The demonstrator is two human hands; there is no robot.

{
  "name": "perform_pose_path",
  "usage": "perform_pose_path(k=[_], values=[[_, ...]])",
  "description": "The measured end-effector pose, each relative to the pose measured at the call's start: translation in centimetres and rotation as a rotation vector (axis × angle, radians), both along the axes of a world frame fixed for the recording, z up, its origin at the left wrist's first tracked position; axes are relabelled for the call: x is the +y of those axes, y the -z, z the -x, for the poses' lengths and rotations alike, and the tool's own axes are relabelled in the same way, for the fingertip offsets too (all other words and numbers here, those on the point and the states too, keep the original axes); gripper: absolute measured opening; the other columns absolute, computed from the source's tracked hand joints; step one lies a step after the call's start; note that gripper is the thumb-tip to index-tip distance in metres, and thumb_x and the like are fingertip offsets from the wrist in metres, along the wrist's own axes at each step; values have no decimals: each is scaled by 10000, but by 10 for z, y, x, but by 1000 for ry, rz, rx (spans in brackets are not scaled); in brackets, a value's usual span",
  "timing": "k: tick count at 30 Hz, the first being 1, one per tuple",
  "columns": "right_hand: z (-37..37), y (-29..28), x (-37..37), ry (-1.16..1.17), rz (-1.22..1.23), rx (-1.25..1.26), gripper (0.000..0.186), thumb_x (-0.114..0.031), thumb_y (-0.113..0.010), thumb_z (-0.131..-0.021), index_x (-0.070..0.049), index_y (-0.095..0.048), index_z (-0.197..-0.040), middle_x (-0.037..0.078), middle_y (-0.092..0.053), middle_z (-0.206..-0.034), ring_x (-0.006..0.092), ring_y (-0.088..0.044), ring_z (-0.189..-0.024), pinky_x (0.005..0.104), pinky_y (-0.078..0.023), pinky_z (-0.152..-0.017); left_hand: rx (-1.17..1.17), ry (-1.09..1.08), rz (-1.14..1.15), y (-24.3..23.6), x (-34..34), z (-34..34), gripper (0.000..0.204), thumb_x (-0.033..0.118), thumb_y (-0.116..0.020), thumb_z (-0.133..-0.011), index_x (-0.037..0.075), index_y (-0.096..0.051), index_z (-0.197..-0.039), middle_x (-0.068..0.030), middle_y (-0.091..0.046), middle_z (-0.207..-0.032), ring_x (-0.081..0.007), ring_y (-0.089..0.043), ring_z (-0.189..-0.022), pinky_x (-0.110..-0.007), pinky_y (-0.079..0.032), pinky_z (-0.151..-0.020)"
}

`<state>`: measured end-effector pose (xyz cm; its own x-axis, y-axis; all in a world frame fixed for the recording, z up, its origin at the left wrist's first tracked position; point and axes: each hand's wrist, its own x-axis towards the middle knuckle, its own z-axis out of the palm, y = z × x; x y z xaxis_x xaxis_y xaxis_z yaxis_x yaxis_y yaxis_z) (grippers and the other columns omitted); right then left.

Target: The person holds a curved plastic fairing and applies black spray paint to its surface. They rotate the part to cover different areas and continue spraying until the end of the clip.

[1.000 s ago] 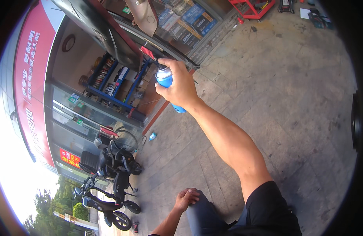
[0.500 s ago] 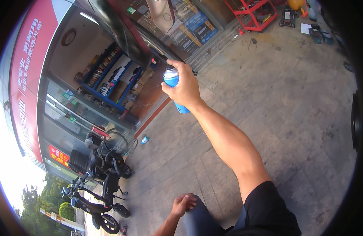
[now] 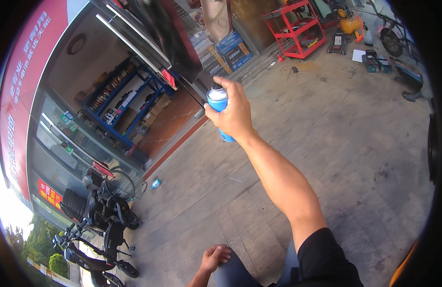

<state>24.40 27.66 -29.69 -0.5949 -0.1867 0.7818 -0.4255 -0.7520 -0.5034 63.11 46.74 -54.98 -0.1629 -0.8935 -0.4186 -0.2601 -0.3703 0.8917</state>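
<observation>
My right hand is stretched out ahead, wrapped round a blue spray can with a silver top. One finger lies on the nozzle; no spray can be made out. The can tilts slightly, its lower part partly hidden by the hand. Just beyond its top hangs a dark glossy curved panel, cut off by the upper edge. Beside that is a paler curved panel. My left hand rests on my left knee with fingers curled in, and nothing shows in it.
Parked electric bikes stand at lower left, before a glass shopfront with blue shelving. A red tool cart, a floor jack and a power tool are at the far right. A small blue packet lies on the pavement.
The view has shifted, so the shopfront and bikes sit further left and more of the far right shows. The right hand still grips the can; the left stays on the knee.
</observation>
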Motion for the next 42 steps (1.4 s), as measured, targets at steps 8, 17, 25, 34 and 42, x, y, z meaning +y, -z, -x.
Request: perform_pose_path(k=[8, 17, 25, 34, 42], values=[[8, -36, 0, 162, 7, 47, 661, -120, -827, -723, -125, -557, -1326, 148, -602, -1227, 346, -630, -1099, 433, -527, -934, 97, 46, -50, 16, -14, 0, 361, 267, -566, -1057, -46, -636, -1222, -189, -740, -1048, -253, -726, -827, -339, -599, -699], [8, -50, -26, 253, -120, 78, 656, -138, -825, -729, -124, -559, -1328, 149, -595, -1232, 361, -637, -1091, 446, -535, -926, 108, 25, -146, 11, -20, -14, 343, 263, -559, -1058, -39, -649, -1193, -209, -745, -1014, -277, -737, -805, -351, -613, -675], [-12, -33, -62, 239, -146, 71, 645, -149, -821, -735, -123, -560, -1324, 153, -589, -1233, 361, -623, -1119, 451, -527, -939, 209, 44, -176, 34, -33, -46, 334, 249, -549, -1059, -44, -648, -1187, -208, -745, -1003, -287, -738, -811, -361, -619, -688], [-16, -30, -73, 324, -152, 116, 655, -144, -831, -729, -108, -557, -1323, 153, -596, -1219, 347, -618, -1116, 443, -520, -923, 216, 51, -175, 36, -40, -49, 364, 302, -578, -1031, -18, -658, -1184, -199, -748, -1000, -288, -742, -824, -383, -621, -713], [-2, -53, -66, 435, -118, 141, 655, -150, -835, -726, -104, -558, -1318, 155, -591, -1179, 349, -620, -1078, 447, -514, -911, 196, 45, -170, 42, -44, -34, 392, 410, -618, -998, 56, -693, -1148, -131, -762, -948, -235, -733, -783, -346, -604, -688]])
